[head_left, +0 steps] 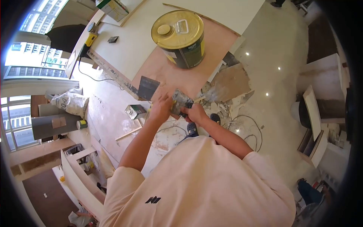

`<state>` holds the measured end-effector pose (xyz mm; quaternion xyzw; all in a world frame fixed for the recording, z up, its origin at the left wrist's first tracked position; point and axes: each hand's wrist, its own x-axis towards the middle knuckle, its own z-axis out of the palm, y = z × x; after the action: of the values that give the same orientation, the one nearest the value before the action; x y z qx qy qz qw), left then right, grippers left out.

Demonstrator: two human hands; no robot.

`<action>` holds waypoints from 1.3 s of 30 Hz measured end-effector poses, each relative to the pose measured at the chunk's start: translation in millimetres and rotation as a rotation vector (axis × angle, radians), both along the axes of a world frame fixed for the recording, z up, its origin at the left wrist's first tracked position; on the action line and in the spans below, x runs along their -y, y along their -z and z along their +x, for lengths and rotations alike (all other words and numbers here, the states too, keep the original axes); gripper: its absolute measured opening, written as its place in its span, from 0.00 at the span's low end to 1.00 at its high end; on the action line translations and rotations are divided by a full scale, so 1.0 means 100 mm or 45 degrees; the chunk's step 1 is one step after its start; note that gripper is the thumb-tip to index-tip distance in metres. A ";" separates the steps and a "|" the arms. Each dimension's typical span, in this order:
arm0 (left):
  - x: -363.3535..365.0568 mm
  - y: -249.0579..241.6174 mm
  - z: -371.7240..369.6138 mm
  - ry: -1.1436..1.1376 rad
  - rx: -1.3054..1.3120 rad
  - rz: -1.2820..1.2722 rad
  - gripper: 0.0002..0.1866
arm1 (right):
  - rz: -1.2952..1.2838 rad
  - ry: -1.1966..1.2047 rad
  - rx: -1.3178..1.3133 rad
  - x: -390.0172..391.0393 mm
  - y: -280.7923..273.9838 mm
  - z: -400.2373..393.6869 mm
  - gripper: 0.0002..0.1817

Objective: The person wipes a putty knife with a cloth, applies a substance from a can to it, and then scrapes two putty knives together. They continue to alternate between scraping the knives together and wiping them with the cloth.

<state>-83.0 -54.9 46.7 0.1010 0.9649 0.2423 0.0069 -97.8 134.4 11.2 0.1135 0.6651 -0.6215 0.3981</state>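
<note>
My right hand (196, 113) is closed around a putty knife (182, 99), whose wide grey blade is smeared with filler and points up and left. Close beside the blade, my left hand (162, 108) has its fingers curled at the lower corner of a dark square plate (148, 87), which looks like a wide scraper blade. The grip itself is partly hidden. Both hands are over the near edge of a board-topped table (151, 72). Farther back on the board stands a large round tin (177, 38) with a gold lid and a cap.
A yellow power tool (90, 39) with a trailing cord lies at the table's left edge, near a small dark pad (112, 39). Below are a small can (135, 111), a wood strip (128, 133), torn cardboard (231, 81) and loose cables (257, 130). Another person (310, 192) is at lower right.
</note>
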 end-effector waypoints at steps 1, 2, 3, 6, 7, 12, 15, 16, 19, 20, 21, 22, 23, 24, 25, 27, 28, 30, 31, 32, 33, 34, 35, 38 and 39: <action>0.02 -0.04 0.14 -0.005 0.051 0.016 0.06 | 0.026 -0.030 -0.020 0.00 -0.03 -0.01 0.20; 0.03 -0.08 0.21 -0.003 0.108 0.031 0.06 | 0.052 -0.054 -0.033 0.00 -0.05 -0.01 0.20; 0.00 -0.12 0.14 0.025 0.100 -0.008 0.07 | 0.082 -0.081 -0.048 -0.02 -0.06 -0.03 0.20; -0.18 -0.07 -0.26 -0.025 -0.049 -0.070 0.07 | -0.020 -0.034 0.086 -0.01 0.08 -0.02 0.17; -0.15 -0.06 -0.21 0.002 -0.067 -0.073 0.06 | -0.002 -0.057 0.034 -0.01 0.09 -0.01 0.17; 0.01 -0.09 0.16 -0.019 0.075 0.012 0.05 | 0.076 0.018 -0.042 0.01 -0.11 0.03 0.16; -0.17 -0.10 -0.11 -0.067 0.055 -0.055 0.05 | 0.048 0.000 -0.026 0.02 0.12 0.07 0.17; -0.20 -0.11 -0.25 -0.097 0.048 -0.086 0.05 | 0.025 -0.018 -0.019 0.03 0.23 0.05 0.18; -0.13 -0.07 -0.18 0.008 -0.040 -0.052 0.02 | 0.044 0.041 -0.035 0.01 0.01 0.08 0.18; -0.09 -0.11 -0.09 0.021 -0.037 -0.048 0.01 | 0.036 0.077 -0.041 0.01 -0.09 0.08 0.17; -0.03 -0.13 0.03 0.054 0.000 -0.064 0.01 | 0.072 0.072 -0.084 0.01 -0.09 0.08 0.19; 0.05 -0.16 0.19 0.086 0.043 -0.083 0.01 | 0.106 0.067 -0.120 0.02 -0.07 0.09 0.21; 0.14 -0.17 0.31 0.118 0.086 -0.101 0.01 | 0.141 0.063 -0.156 0.03 -0.05 0.11 0.22; 0.23 -0.16 0.42 0.050 0.056 -0.028 0.02 | 0.121 0.074 -0.149 0.05 0.01 0.15 0.22; 0.31 -0.16 0.48 -0.019 0.022 0.047 0.03 | 0.103 0.084 -0.147 0.07 0.06 0.16 0.22; 0.42 -0.21 0.44 -0.156 -0.065 0.136 0.03 | 0.103 0.106 -0.173 0.06 0.10 0.15 0.22; 0.34 -0.28 0.43 -0.201 -0.082 0.178 0.03 | 0.123 0.100 -0.195 0.05 0.10 0.17 0.22; 0.12 -0.36 0.39 -0.299 -0.130 0.258 0.02 | 0.108 0.160 -0.223 0.09 0.10 0.19 0.23; 0.06 -0.30 0.39 -0.163 -0.203 0.240 0.01 | 0.073 0.226 -0.222 0.13 0.13 0.24 0.23; 0.03 -0.18 0.39 -0.192 -0.164 0.190 0.02 | 0.037 0.292 -0.221 0.16 0.16 0.26 0.23; 0.01 -0.03 0.41 -0.223 -0.120 0.141 0.02 | 0.057 0.268 -0.233 0.16 0.14 0.25 0.23; -0.03 0.02 0.41 -0.253 -0.073 0.089 0.02 | 0.075 0.245 -0.242 0.16 0.09 0.23 0.24; -0.05 0.08 0.37 -0.327 -0.066 0.086 0.02 | 0.094 0.231 -0.241 0.16 0.05 0.24 0.24; -0.05 0.02 0.23 -0.366 -0.120 0.084 0.02 | 0.238 0.090 -0.264 0.13 -0.01 0.24 0.25; 0.05 0.07 0.17 -0.342 -0.180 0.113 0.03 | 0.229 0.086 -0.303 0.13 0.03 0.22 0.25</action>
<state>-66.1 -59.5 39.2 -0.0119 0.9562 0.2757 -0.0979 -76.3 121.7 8.6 0.0965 0.7563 -0.5817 0.2834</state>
